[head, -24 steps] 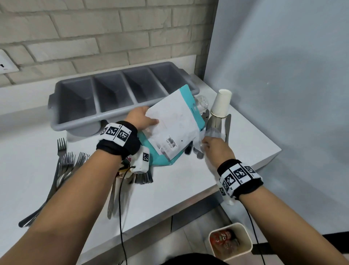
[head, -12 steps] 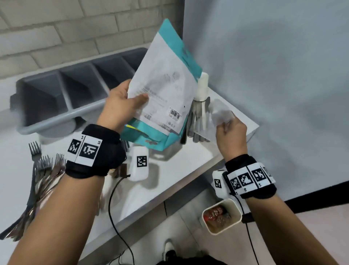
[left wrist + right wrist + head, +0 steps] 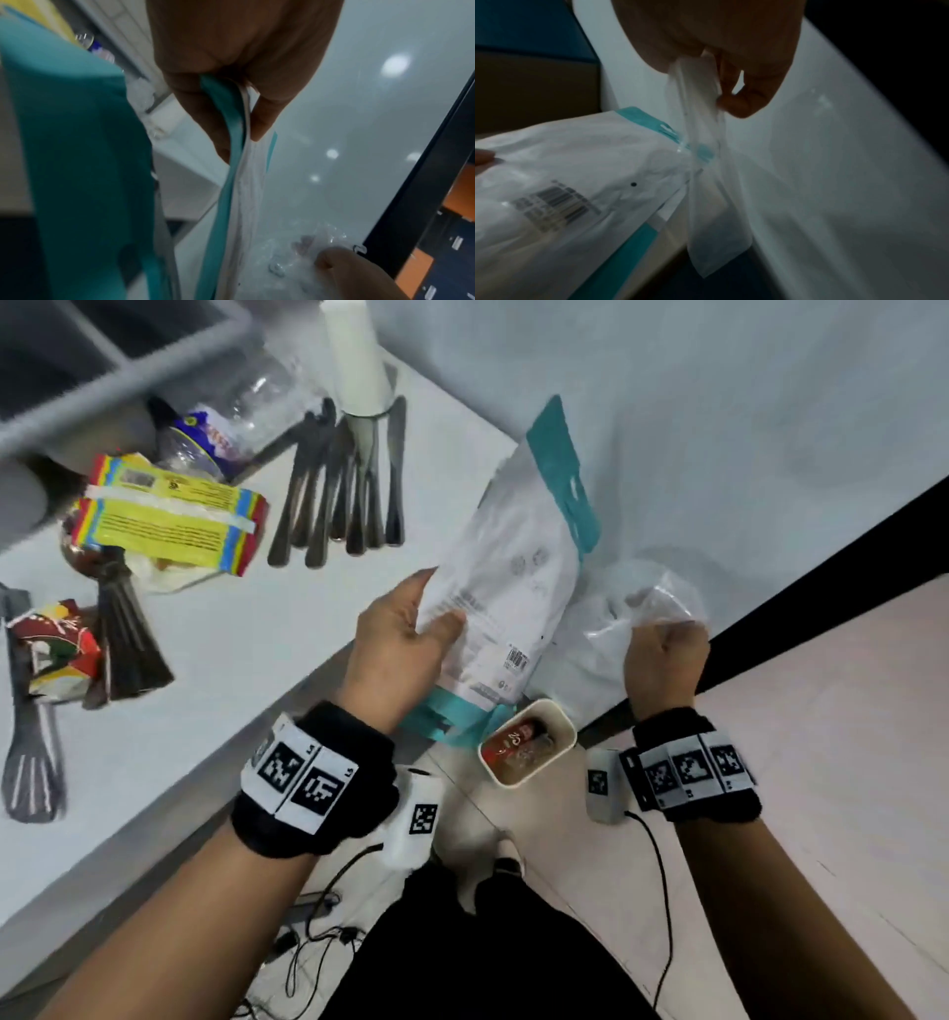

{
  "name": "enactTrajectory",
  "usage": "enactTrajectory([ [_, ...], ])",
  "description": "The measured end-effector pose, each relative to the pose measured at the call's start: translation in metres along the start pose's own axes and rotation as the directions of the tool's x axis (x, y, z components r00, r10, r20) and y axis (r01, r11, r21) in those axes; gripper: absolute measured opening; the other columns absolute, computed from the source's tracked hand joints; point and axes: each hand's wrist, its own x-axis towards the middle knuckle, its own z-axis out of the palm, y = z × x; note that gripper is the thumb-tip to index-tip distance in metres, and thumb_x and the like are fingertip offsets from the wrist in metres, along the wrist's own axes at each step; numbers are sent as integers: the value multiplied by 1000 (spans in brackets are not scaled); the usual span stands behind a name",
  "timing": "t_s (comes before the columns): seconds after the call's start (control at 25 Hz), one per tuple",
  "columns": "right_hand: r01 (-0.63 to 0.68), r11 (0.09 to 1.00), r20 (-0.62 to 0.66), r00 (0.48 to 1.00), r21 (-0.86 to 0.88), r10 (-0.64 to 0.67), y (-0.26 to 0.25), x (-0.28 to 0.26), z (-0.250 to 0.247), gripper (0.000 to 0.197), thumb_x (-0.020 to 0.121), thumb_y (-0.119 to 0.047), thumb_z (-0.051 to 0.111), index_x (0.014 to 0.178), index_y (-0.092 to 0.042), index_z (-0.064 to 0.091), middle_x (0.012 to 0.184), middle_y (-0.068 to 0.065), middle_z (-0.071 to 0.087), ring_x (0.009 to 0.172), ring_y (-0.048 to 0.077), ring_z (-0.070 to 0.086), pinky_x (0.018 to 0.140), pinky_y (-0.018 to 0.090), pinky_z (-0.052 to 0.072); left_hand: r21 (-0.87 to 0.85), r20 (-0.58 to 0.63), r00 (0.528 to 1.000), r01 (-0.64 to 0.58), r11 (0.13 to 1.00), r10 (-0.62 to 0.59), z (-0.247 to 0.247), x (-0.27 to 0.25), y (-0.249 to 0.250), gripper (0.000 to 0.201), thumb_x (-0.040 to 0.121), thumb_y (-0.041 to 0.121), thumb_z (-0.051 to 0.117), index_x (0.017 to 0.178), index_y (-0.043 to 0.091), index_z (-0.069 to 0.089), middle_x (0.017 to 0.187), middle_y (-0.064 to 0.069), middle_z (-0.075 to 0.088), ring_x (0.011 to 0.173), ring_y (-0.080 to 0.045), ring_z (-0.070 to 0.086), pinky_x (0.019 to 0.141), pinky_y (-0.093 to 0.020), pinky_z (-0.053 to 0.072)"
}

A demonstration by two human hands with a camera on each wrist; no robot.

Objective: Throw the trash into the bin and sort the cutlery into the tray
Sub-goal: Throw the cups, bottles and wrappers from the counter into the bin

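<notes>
My left hand point(image 3: 411, 629) grips a white and teal pouch point(image 3: 508, 588) past the table's front edge, above the small white bin point(image 3: 529, 742) on the floor. In the left wrist view the thumb and fingers point(image 3: 213, 121) pinch the pouch edge point(image 3: 239, 162). My right hand point(image 3: 665, 654) holds a clear plastic bag point(image 3: 626, 613) to the right of the pouch; the right wrist view shows the fingers point(image 3: 744, 97) curled round the clear plastic bag point(image 3: 706, 162). Knives point(image 3: 344, 490) lie on the white table point(image 3: 231, 660). The grey cutlery tray point(image 3: 128, 367) is at the top left.
A yellow striped wrapper point(image 3: 169, 516), a clear bottle point(image 3: 226, 428), a white paper cup point(image 3: 354, 356), a red and green wrapper point(image 3: 56, 654) and dark forks point(image 3: 123, 629) lie on the table. The bin holds red trash. Cables point(image 3: 318, 932) run over the floor.
Both hands have carried the pouch and the clear bag down and off the table, to above the bin. The view has tipped down toward the floor.
</notes>
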Motion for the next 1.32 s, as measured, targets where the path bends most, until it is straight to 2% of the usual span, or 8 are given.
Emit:
enactTrajectory([
  [0.12,-175,978,59,981,-114,183,57,-6,-19,46,81,-5,46,40,-15,28,42,2,30,39,11,34,51,24,26,100,70,989,124,987,-131,50,-7,-51,43,80,6,55,114,31,61,87,13,68,78,-2,66,85,-26,55],
  [0.24,-258,951,52,962,-169,270,120,-10,-17,38,82,-1,51,47,1,39,51,13,37,54,19,38,52,24,25,173,80,959,256,951,-272,86,-2,-106,46,80,5,50,115,31,64,100,3,70,98,-20,67,95,-42,53],
  [0.4,-338,930,36,938,-145,346,192,-13,11,41,86,-5,56,51,-11,35,59,10,41,64,17,40,56,22,30,297,52,914,370,881,-402,117,24,-174,42,87,3,48,122,22,62,113,-5,69,106,-23,63,95,-28,48],
  [0.56,-474,875,-11,880,-104,475,273,-13,56,45,89,-17,56,55,-29,29,71,10,48,67,19,46,62,25,37,414,77,876,406,815,-476,154,63,-265,43,89,4,48,128,19,58,121,-10,67,111,-29,61,102,-34,48],
  [0.76,-489,869,-5,872,-81,490,376,-14,120,34,82,-33,53,90,-1,63,91,23,66,75,18,55,65,22,39,534,98,881,345,772,-462,193,103,-383,43,91,5,46,129,20,58,125,-13,65,114,-31,60,105,-31,45],
  [0.96,-320,916,117,927,-240,355,457,-23,174,41,83,-7,47,121,1,60,129,22,55,114,34,57,95,30,44,709,249,855,159,687,-455,231,122,-477,48,93,11,39,135,32,49,117,-19,67,103,-36,63,96,-35,51],
  [1.12,-72,817,476,782,-573,403,517,-28,208,44,87,-2,48,129,-13,54,135,12,46,128,29,43,106,34,41,753,327,791,113,648,-517,265,144,-539,48,93,13,38,137,31,46,131,-14,59,117,-31,57,104,-30,43],
  [1.32,97,611,516,648,-785,561,563,-24,231,50,94,-20,40,143,-12,30,146,8,37,139,25,30,119,40,17,826,478,645,-100,555,-597,293,162,-591,57,95,7,39,149,19,24,151,-14,37,137,-30,38,114,-35,29],
])
